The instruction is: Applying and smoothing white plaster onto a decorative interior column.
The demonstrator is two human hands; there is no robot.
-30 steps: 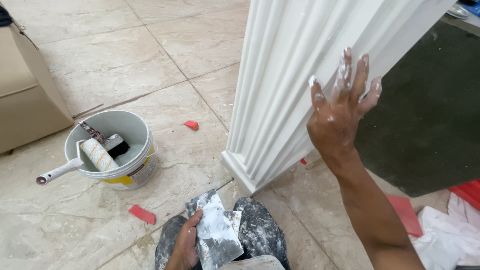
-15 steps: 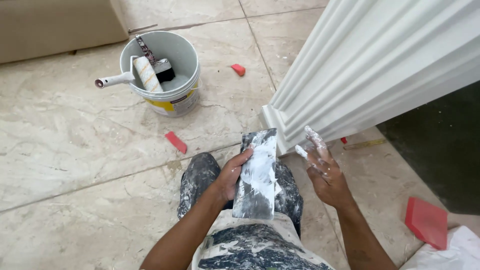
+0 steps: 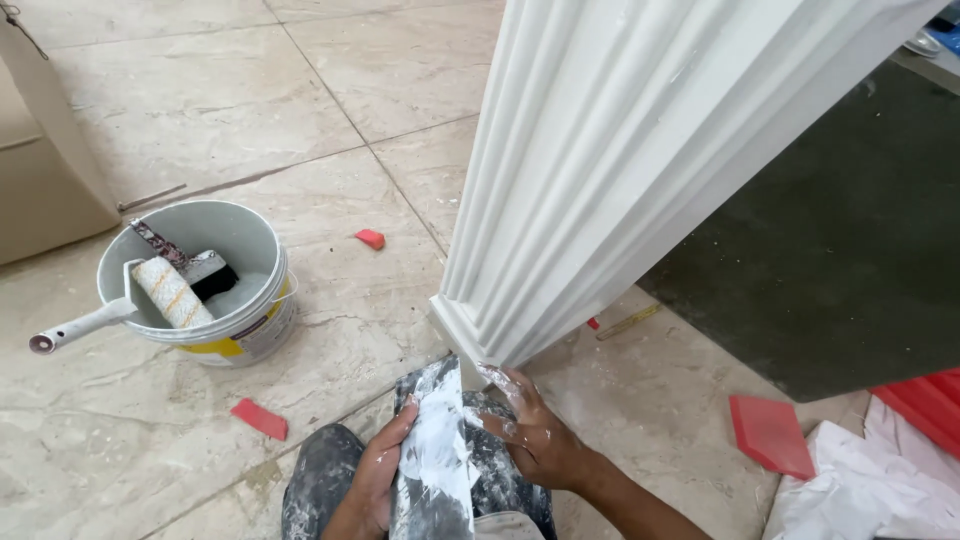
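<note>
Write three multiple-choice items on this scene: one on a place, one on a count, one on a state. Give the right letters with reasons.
1. Where does the paint roller lie?
A. In the bucket
B. On the dark mat
C. Against the column

2. How many small red pieces lie on the tiles left of the column?
A. None
B. Two
C. Five

3. What state is the right hand in?
A. Clean and dry
B. Gloved
C. Smeared with white paste

Answers:
1. A: the roller leans inside the bucket, its handle sticking out over the rim.
2. B: one red piece lies beyond the bucket, another nearer the knee.
3. C: white paste coats the bare fingers, which touch the board held by the left hand.
</note>
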